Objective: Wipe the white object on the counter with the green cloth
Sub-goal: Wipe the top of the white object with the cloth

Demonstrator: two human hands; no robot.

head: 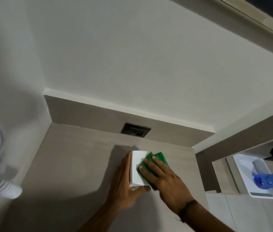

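Note:
A white box-shaped object [137, 168] stands on the grey-beige counter [75, 164]. My left hand [124, 186] grips it from the left side, thumb under its near end. A green cloth [155, 158] lies against the object's right side and top. My right hand [164, 178] presses flat on the cloth, fingers spread, covering most of it. A dark band sits on my right wrist.
A black wall socket [135, 131] is set in the backsplash behind the object. At left a white ribbed hose [0, 185] hangs over the counter. At right, lower down, a white tray [256, 176] holds a blue plastic bottle [271, 180].

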